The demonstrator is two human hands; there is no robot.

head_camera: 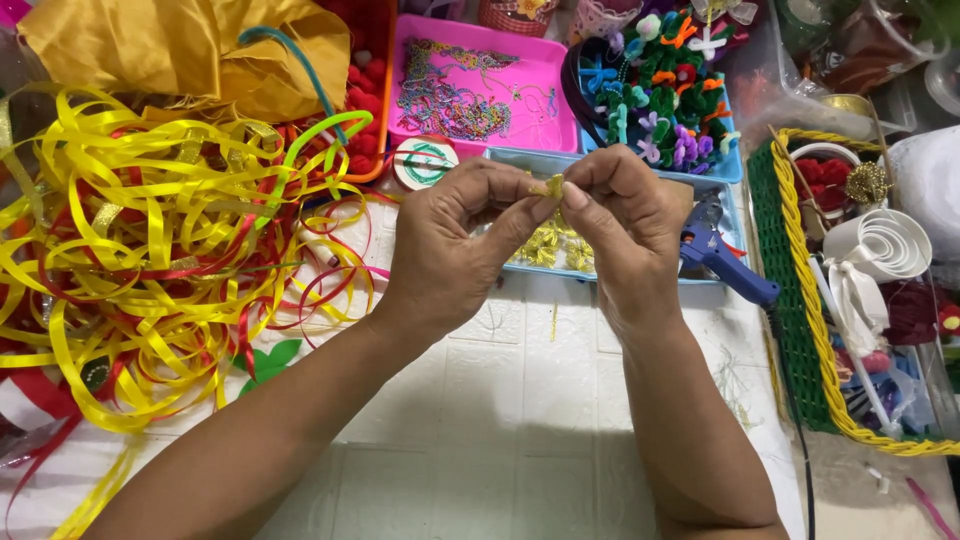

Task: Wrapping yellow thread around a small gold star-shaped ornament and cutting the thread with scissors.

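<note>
My left hand [455,250] and my right hand [625,225] meet above the white table [500,430], fingertips pinched together on a small gold ornament [550,186]. Both thumbs and forefingers grip it from either side. Just behind the hands lies a light blue tray [520,158] with several similar gold pieces [560,248] in it, partly hidden by my fingers.
A big tangle of yellow and red ribbon [150,250] fills the left. A pink tray of beaded chains [480,85], a tray of pipe-cleaner flowers [665,85], a blue glue gun [720,255] and a green-yellow basket [800,300] with white ribbon rolls surround the hands.
</note>
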